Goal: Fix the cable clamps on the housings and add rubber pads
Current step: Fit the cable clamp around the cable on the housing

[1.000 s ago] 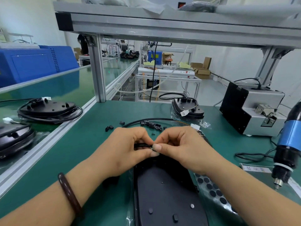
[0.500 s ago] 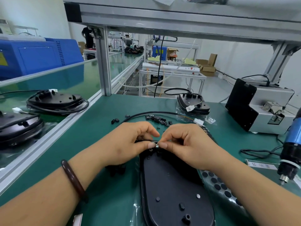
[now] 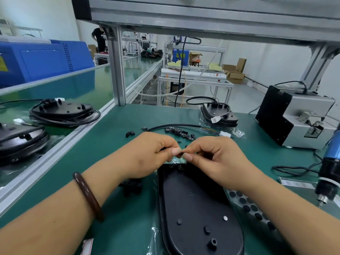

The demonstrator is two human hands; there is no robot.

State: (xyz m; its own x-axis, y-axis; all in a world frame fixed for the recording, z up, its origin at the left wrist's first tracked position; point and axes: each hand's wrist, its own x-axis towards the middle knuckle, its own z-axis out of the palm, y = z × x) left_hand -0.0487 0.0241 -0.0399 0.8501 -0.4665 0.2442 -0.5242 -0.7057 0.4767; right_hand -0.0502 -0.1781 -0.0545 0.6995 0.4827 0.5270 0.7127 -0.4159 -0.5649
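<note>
Both hands meet over the far end of the black housing (image 3: 198, 208). It lies flat on the green table (image 3: 119, 129), right in front of the person. The left hand (image 3: 152, 153) and the right hand (image 3: 219, 159) both have curled fingers. Their thumb and finger tips pinch one small dark bit (image 3: 181, 153) between them. It is too small to tell for sure what it is. My guess is a cable clamp, like the loose clamps (image 3: 179, 132) lying just behind the hands, near the black cable (image 3: 174, 125).

To do this step well, I think the bit has to be turned the right way up first. Then it should go straight down onto the holes at the end of the housing, just under the fingers. The cable should sit under the clamp, not beside it. Small parts slip easily, so a firm but gentle pinch is best. The screwdriver (image 3: 331, 172) is at the right edge, close enough to reach for. The sheet of round rubber pads (image 3: 246, 201) lies beside the housing, partly under the right arm. It is for later.
</note>
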